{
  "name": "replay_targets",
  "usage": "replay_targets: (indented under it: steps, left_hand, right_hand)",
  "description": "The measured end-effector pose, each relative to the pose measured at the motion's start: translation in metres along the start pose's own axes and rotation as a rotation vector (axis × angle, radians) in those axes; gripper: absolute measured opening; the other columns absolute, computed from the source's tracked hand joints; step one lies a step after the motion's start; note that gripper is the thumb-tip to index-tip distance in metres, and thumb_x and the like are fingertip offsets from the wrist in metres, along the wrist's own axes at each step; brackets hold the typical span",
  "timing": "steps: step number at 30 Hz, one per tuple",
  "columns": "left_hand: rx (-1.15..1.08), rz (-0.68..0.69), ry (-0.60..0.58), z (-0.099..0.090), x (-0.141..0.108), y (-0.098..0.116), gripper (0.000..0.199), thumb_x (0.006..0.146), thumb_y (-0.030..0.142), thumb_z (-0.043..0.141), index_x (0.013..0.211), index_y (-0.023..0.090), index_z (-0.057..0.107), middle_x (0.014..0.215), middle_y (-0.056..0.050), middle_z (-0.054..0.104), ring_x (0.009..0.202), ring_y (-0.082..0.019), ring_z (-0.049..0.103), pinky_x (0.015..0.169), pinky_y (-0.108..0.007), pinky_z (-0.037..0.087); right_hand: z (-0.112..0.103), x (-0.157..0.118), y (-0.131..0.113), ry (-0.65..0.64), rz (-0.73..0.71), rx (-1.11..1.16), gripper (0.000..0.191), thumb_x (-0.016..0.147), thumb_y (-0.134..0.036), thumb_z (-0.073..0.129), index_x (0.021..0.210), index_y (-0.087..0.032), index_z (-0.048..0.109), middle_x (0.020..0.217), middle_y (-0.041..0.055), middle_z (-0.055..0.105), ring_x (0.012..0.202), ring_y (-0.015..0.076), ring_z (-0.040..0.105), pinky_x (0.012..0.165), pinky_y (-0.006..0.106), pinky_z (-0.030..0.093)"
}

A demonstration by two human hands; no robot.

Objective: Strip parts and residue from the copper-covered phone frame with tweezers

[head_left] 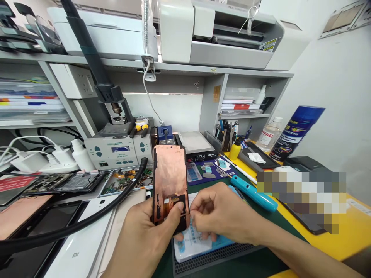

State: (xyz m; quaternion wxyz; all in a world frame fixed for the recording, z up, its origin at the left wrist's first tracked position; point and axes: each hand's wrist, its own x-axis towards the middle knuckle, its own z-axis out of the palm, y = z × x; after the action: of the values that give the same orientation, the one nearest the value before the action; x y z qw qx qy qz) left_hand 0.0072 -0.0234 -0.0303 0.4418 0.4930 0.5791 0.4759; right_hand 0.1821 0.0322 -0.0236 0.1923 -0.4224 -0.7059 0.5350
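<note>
A phone screen assembly (170, 173) stands nearly upright in my left hand (153, 231), its copper-coloured back facing me. My left thumb presses on the black lower part, beside a small flex cable. My right hand (217, 212) is at the lower right edge of the assembly, its thumb and index finger pinched together; whatever lies between them is too small to make out. Below both hands is a white and blue packet (193, 245) on a black perforated mat (197, 266).
Behind stand a soldering station (116, 150) and a tray of small parts (118, 183). Phones and a black hose (95, 227) lie left. A turquoise tool (255, 193), a blue spray can (298, 131) and a clear bottle (269, 133) are right.
</note>
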Motion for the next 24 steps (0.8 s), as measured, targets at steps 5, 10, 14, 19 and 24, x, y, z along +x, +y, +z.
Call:
replay_targets:
  steps: [5, 10, 14, 19, 24]
  left_hand:
    - [-0.095, -0.018, 0.013, 0.004, -0.001, 0.003, 0.033, 0.074, 0.046, 0.073, 0.06, 0.016, 0.067, 0.056, 0.0, 0.065, 0.052, -0.014, 0.058, 0.05, -0.02, 0.051]
    - [-0.096, -0.016, 0.072, 0.004, -0.001, 0.005, 0.031, 0.074, 0.043, 0.073, 0.059, 0.016, 0.066, 0.056, 0.002, 0.062, 0.054, -0.012, 0.056, 0.049, -0.018, 0.05]
    - [-0.099, -0.031, 0.079, 0.004, -0.002, 0.006, 0.03, 0.073, 0.043, 0.074, 0.06, 0.017, 0.066, 0.054, 0.004, 0.06, 0.053, -0.012, 0.056, 0.049, -0.018, 0.05]
    - [0.058, 0.003, -0.013, -0.003, 0.0, 0.001, 0.034, 0.079, 0.048, 0.068, 0.065, 0.017, 0.067, 0.058, 0.001, 0.064, 0.057, -0.015, 0.061, 0.054, -0.021, 0.053]
    - [0.119, 0.065, -0.026, -0.006, 0.004, -0.006, 0.032, 0.082, 0.046, 0.064, 0.067, 0.018, 0.067, 0.06, 0.0, 0.068, 0.057, -0.016, 0.064, 0.054, -0.02, 0.051]
  right_hand:
    - [-0.012, 0.0, -0.004, -0.127, 0.031, 0.138, 0.016, 0.075, -0.02, 0.058, 0.074, -0.014, 0.072, 0.056, 0.0003, 0.066, 0.048, 0.012, 0.062, 0.048, 0.021, 0.055]
    - [-0.01, -0.001, -0.005, -0.082, 0.016, 0.101, 0.017, 0.08, -0.023, 0.06, 0.081, -0.014, 0.075, 0.057, 0.0007, 0.067, 0.05, 0.0127, 0.063, 0.05, 0.021, 0.055]
    - [0.0, -0.002, 0.0, 0.028, -0.04, -0.025, 0.018, 0.082, -0.026, 0.06, 0.074, -0.014, 0.071, 0.055, 0.0002, 0.064, 0.05, 0.0121, 0.06, 0.046, 0.018, 0.047]
    - [0.008, -0.003, 0.003, 0.206, -0.233, -0.35, 0.016, 0.077, -0.02, 0.059, 0.063, -0.016, 0.064, 0.053, -0.0038, 0.056, 0.049, 0.0071, 0.046, 0.043, 0.017, 0.031]
    - [0.014, -0.001, 0.01, 0.39, -0.549, -0.567, 0.013, 0.075, -0.013, 0.059, 0.063, -0.015, 0.06, 0.055, -0.0048, 0.054, 0.05, 0.006, 0.041, 0.049, 0.021, 0.03]
